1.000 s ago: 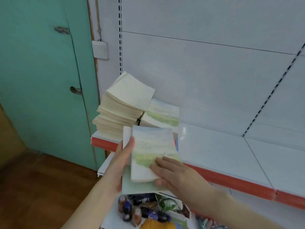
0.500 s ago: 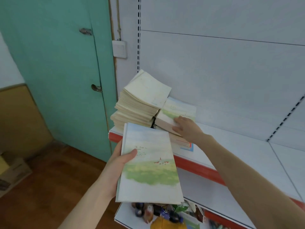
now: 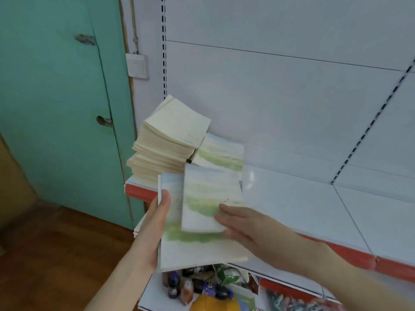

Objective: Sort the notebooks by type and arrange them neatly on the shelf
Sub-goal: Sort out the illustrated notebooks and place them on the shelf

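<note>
Head view: the white back panel (image 3: 280, 97) of a shop shelving unit fills the upper right, with slotted uprights running down it. To its left stands a green door (image 3: 56, 108), and below the door lies a brown wooden floor (image 3: 67, 243). The white shelf (image 3: 292, 203) with a red front edge crosses the middle of the picture.

At the shelf's left end sits a tall, slightly fanned stack of cream notebooks (image 3: 166, 144). Just to its right, touching it, lies a lower pile of landscape-cover notebooks (image 3: 221, 153) with green and pale blue washes.

In front of the shelf edge, held in the air, is a large landscape notebook (image 3: 193, 250), cover up. A smaller landscape notebook (image 3: 206, 198) lies on its upper right part, blurred by motion.

The left hand (image 3: 155, 223) grips the large notebook by its left edge: the thumb is pressed on the cover and the fingers are hidden behind it. The right hand (image 3: 244, 225) reaches in from the right, its fingers (image 3: 224, 212) stretched nearly straight over the smaller notebook's lower right corner. Through the blur I cannot tell whether it pinches the notebook or only rests on it.

Below, a lower shelf holds small dark bottles (image 3: 179, 286) and coloured packets. A white wall switch (image 3: 137, 65) sits beside the door frame.
</note>
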`<state>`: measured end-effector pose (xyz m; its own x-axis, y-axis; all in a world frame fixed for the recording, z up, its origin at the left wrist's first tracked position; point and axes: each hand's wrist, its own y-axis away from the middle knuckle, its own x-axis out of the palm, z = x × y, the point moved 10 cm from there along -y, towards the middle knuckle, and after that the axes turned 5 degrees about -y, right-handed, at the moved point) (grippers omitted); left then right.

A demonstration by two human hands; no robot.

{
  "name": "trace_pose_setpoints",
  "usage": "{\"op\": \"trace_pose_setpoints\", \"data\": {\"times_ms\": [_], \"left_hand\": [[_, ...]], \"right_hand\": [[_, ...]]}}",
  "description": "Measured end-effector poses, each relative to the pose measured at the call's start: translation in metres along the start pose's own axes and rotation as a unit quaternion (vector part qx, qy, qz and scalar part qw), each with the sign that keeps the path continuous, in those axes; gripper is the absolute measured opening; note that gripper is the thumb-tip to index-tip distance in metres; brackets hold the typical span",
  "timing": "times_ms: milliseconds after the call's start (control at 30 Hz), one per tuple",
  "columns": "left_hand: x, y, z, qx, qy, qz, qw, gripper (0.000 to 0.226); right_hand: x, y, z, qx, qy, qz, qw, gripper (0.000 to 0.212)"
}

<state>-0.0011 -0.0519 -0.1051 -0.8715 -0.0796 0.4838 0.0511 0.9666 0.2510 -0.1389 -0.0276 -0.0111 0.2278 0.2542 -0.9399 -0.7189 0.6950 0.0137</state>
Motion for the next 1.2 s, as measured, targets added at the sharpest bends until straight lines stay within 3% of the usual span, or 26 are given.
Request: {"op": "trace_pose_setpoints", "data": {"times_ms": [67,167,233,300,433,533,767,900,967,1100,1200], "left_hand": [[0.009,-0.003,-0.001,0.012,0.017,0.025,0.999,0.079],[0.002,-0.003,-0.005,0.042,-0.017,-0.004,0.999,0.060],[-0.006,0.002,-0.008,0.048,-0.036,-0.019,0.998,0.062],[-0.014,0.006,-0.013,0.053,-0.040,-0.035,0.997,0.061],[-0.035,0.015,-0.025,0.075,-0.043,-0.067,0.994,0.058],[-0.043,0.022,-0.028,0.070,-0.030,-0.060,0.995,0.053],[-0.045,0.019,-0.026,0.059,-0.012,-0.049,0.997,0.052],[-0.033,0.012,-0.019,0.047,-0.018,-0.027,0.998,0.057],[-0.025,0.009,-0.015,0.045,-0.014,-0.022,0.999,0.052],[0.000,0.006,-0.001,0.038,-0.025,0.011,0.999,0.052],[0.024,0.004,0.015,0.024,-0.045,0.034,0.998,0.031]], "right_hand": [[0.016,0.012,0.020,-0.025,0.021,0.062,0.998,0.057],[0.008,0.000,0.013,0.000,-0.091,0.084,0.992,0.045],[-0.015,-0.029,-0.019,0.047,-0.140,0.001,0.989,0.042],[-0.037,-0.062,-0.065,0.110,-0.118,-0.101,0.982,0.044],[-0.023,-0.118,-0.128,0.190,-0.010,-0.072,0.979,0.053],[-0.016,-0.130,-0.139,0.189,-0.059,-0.085,0.976,0.046],[-0.032,-0.107,-0.125,0.189,-0.079,-0.117,0.972,0.038],[-0.031,-0.056,-0.076,0.146,-0.132,-0.155,0.968,0.036],[-0.018,-0.027,-0.045,0.117,-0.132,-0.138,0.975,0.034],[0.017,0.017,0.002,0.068,-0.069,-0.083,0.992,0.049],[0.022,0.049,-0.001,0.094,-0.094,-0.099,0.986,0.053]]}}
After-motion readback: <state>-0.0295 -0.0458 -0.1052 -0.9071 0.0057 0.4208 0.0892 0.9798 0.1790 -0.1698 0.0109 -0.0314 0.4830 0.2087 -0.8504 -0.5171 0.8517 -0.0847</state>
